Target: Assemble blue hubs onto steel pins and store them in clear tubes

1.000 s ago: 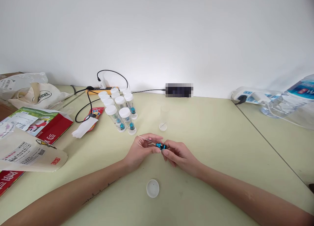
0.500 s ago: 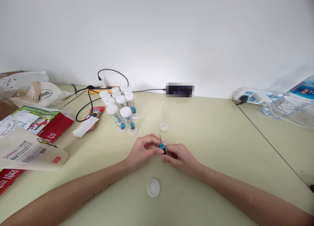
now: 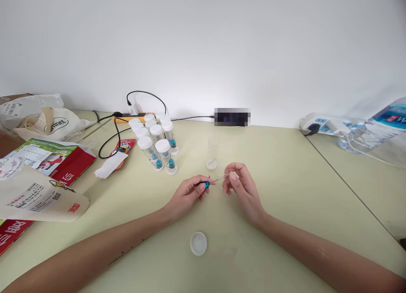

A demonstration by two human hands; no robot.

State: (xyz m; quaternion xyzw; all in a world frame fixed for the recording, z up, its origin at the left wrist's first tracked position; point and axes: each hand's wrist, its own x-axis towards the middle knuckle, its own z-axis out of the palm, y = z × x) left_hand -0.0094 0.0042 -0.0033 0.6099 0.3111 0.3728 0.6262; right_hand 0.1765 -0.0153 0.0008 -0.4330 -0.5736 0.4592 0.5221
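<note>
My left hand (image 3: 187,195) is closed, its thumb and fingers pinching a small blue piece (image 3: 206,184) that has a thin metal shaft pointing to the right. My right hand (image 3: 244,193) pinches the far end of a thin, pale strand (image 3: 224,175) that runs toward that shaft. Whether the two join is too small to make out. A tiny pink-and-white bit (image 3: 209,176) shows by the left fingertips. Behind the hands stands a clear tube (image 3: 213,147) with a white bottom (image 3: 211,164). An upturned white cap (image 3: 198,244) lies nearer me, between my forearms.
Several capped clear tubes (image 3: 163,146) holding blue pieces stand at the back left. Beyond them are a power strip (image 3: 142,116) and black cables. A red packet (image 3: 127,147), boxes and bags crowd the left. A white power strip (image 3: 320,123) and a large bottle (image 3: 377,125) are at right.
My hands have moved apart, the right going right and slightly up, the left slightly left. The blue piece has tipped from upright to lying with its shaft rightward, and the strand now spans the gap.
</note>
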